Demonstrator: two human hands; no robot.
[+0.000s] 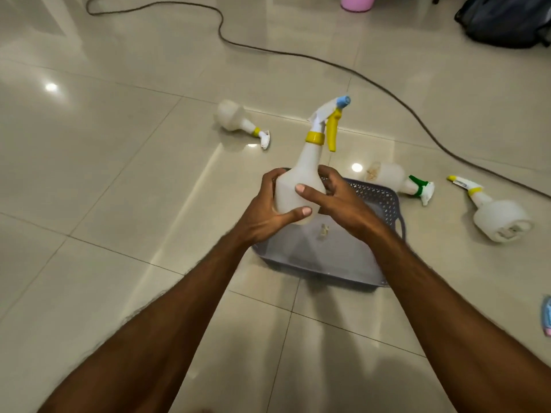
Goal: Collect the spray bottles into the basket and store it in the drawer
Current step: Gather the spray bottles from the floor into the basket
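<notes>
A white spray bottle with a yellow collar and trigger and a blue nozzle (pixel 301 180) is held upright over the grey perforated basket (pixel 378 201). My left hand (pixel 268 213) grips its body from the left and my right hand (pixel 337 201) holds it from the right, thumb across the front. Three more white spray bottles lie on their sides on the tiled floor: one with a yellow collar at the far left (pixel 235 117), one with a green collar (pixel 393 177) just right of the basket, and one with a yellow collar at the far right (pixel 495 213).
A dark cable (pixel 337 65) snakes across the floor behind the bottles. A dark bag (pixel 507 19) and a pink object (pixel 357 1) sit at the top edge. A small blue and pink item (pixel 546 315) lies at the right edge. No drawer is in view.
</notes>
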